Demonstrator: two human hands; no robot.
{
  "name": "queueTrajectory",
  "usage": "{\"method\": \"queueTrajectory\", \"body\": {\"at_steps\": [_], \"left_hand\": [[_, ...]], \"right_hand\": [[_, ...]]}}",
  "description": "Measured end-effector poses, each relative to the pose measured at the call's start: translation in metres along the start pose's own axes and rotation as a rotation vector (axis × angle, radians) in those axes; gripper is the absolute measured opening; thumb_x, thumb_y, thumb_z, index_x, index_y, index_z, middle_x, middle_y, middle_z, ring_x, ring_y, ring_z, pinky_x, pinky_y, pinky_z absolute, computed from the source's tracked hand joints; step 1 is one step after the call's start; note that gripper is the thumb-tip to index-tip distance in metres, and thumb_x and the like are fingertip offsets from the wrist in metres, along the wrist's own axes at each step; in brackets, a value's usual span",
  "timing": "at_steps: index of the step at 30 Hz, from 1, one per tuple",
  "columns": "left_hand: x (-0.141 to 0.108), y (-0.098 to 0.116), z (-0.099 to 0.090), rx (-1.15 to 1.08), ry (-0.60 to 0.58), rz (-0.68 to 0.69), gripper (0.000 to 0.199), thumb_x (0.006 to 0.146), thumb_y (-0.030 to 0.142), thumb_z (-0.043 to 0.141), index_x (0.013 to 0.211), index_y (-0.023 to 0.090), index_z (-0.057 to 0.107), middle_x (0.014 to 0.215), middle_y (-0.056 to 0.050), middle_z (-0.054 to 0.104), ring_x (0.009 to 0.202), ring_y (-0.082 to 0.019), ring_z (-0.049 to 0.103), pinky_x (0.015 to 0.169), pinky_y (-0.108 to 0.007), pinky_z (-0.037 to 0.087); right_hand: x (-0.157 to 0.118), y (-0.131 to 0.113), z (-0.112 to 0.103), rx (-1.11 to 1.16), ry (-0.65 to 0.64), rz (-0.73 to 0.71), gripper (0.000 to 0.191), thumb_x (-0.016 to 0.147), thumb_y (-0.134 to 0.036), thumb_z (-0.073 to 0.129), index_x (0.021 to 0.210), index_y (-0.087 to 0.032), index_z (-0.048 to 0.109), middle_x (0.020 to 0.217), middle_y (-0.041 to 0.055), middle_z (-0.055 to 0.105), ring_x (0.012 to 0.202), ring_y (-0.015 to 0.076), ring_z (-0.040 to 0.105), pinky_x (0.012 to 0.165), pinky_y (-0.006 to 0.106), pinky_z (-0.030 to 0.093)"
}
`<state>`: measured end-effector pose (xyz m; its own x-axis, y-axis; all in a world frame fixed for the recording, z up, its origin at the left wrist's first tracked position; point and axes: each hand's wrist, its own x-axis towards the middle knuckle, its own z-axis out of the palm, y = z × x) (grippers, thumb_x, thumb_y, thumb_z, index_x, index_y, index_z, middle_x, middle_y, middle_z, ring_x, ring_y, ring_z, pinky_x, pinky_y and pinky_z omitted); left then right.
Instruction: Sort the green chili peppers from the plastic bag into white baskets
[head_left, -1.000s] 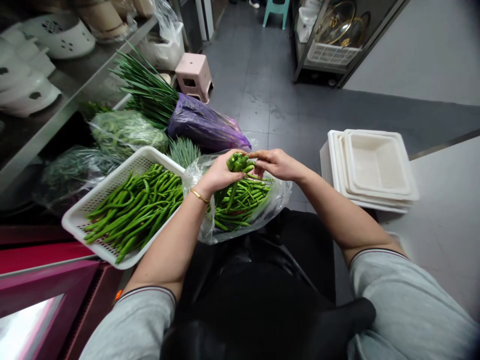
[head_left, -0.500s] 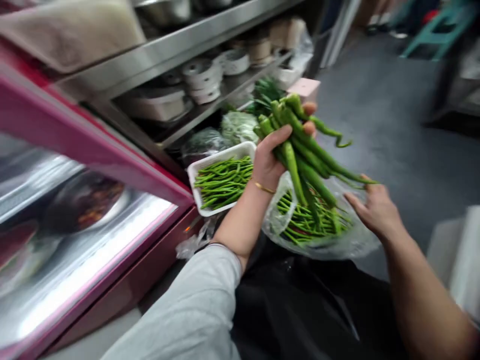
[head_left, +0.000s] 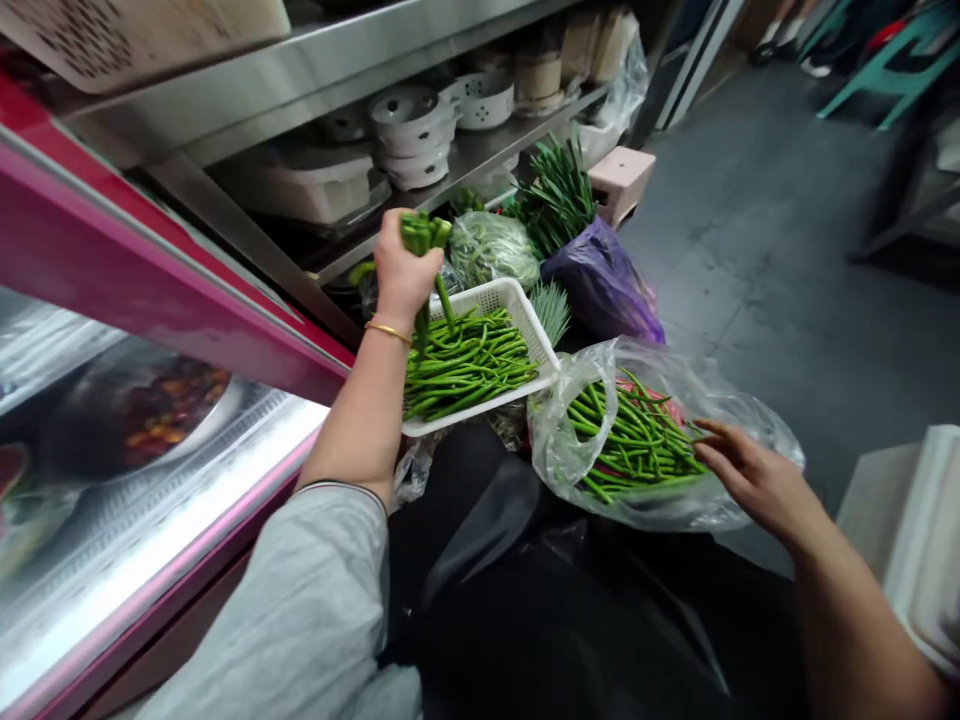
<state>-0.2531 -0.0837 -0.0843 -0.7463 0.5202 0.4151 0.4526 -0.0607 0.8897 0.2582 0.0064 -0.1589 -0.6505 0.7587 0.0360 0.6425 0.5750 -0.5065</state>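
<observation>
Floor: dark grey, reaching behind the things, with a teal stool and the feet of another person at the far end.
Metal shelf: along the upper left, carrying white pots with holes.
Glass display case: at the left, pink in frame, lit from inside.
Left hand: closed around a bunch of long green peppers, tips pointing down, above the left end of the basket; a gold bracelet on the wrist.
White basket: with holes in the wall, filled with loose green peppers, lying mostly lengthwise.
Clear plastic bag: just right of the basket, mouth open, holding more green peppers and something red, too covered to name.
Right hand: at the right side of the clear bag, fingers stretched forward and a little spread; cannot tell whether touching the peppers there.
Behind the basket: a bagged pale green vegetable, long green leaves in a purple bag, and a pink stool.
</observation>
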Motion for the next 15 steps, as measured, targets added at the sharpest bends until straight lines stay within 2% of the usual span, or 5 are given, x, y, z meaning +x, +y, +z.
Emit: {"method": "queueTrajectory", "body": {"at_steps": [3,6,9,12,15], "left_hand": [[0.001,-0.017,0.039,0.498,-0.283,0.094,0.051,0.071,0.020,0.070,0.118,0.017,0.052,0.119,-0.017,0.061,0.115,-0.033,0.058,0.099,-0.044,0.044],[-0.013,-0.049,0.089,0.873,-0.549,0.047,0.048,0.079,0.017,0.059,0.126,0.011,0.048,0.124,-0.023,0.057,0.119,-0.036,0.055,0.101,-0.047,0.039],[-0.034,-0.081,0.129,1.047,-0.635,-0.041,0.051,0.084,0.019,0.052,0.132,0.007,0.043,0.127,-0.025,0.055,0.118,-0.035,0.055,0.100,-0.044,0.039],[-0.045,-0.098,0.150,1.134,-0.659,-0.069,0.064,0.084,0.034,0.057,0.138,0.008,0.038,0.133,-0.027,0.049,0.120,-0.039,0.053,0.101,-0.049,0.036],[-0.035,-0.094,0.145,1.084,-0.788,-0.085,0.088,0.074,0.053,0.066,0.144,0.012,0.033,0.139,-0.027,0.045,0.121,-0.041,0.051,0.100,-0.050,0.038]], "right_hand": [[-0.004,-0.005,0.011,0.043,0.000,-0.015,0.048,0.088,-0.057,0.049,0.122,-0.025,0.060,0.096,0.0096,0.075,0.085,0.0281,0.073,0.075,0.041,0.060],[-0.006,-0.003,0.015,0.042,0.011,-0.017,0.044,0.090,-0.053,0.048,0.120,-0.023,0.062,0.099,0.0089,0.075,0.084,0.0261,0.073,0.075,0.038,0.060],[-0.006,0.003,0.015,0.027,0.015,-0.021,0.042,0.092,-0.050,0.046,0.118,-0.023,0.064,0.102,0.0091,0.074,0.086,0.0264,0.072,0.077,0.039,0.059],[-0.004,0.010,0.017,0.018,0.005,-0.034,0.039,0.093,-0.048,0.045,0.116,-0.023,0.065,0.110,0.0088,0.073,0.093,0.0259,0.072,0.084,0.039,0.058],[-0.002,0.012,0.020,0.025,-0.013,-0.053,0.037,0.093,-0.045,0.045,0.114,-0.023,0.066,0.110,0.0089,0.073,0.097,0.0248,0.071,0.086,0.039,0.058]]}}
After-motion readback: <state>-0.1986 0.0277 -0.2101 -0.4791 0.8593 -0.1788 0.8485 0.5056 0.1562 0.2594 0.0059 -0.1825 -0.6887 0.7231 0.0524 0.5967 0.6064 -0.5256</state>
